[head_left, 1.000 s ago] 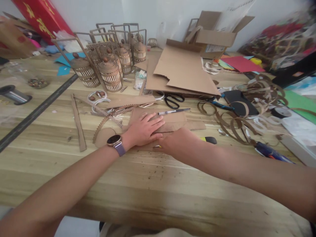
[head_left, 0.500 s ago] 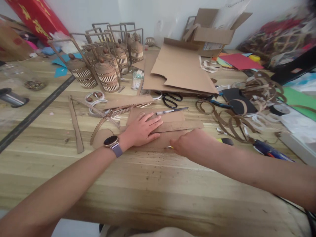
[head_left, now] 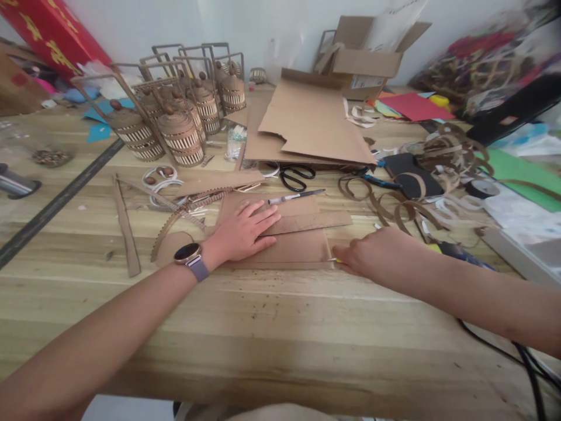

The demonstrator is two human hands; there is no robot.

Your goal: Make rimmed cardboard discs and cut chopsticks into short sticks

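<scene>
Presently: left hand [head_left: 246,231], spread flat on cardboard [head_left: 302,248]; right hand [head_left: 372,254], clenched round a mostly hidden knife [head_left: 338,260], or so it seems.

The right hand [head_left: 372,255] hides most of the yellow cutter [head_left: 434,248]; toward the tabletop's [head_left: 280,333] far right corner, a colorful heap [head_left: 475,58] blurs.

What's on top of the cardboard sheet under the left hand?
On the cardboard sheet lie a pen, a narrow cardboard strip and the left hand. The sheet's surface beneath them is covered and cannot be seen.
</scene>
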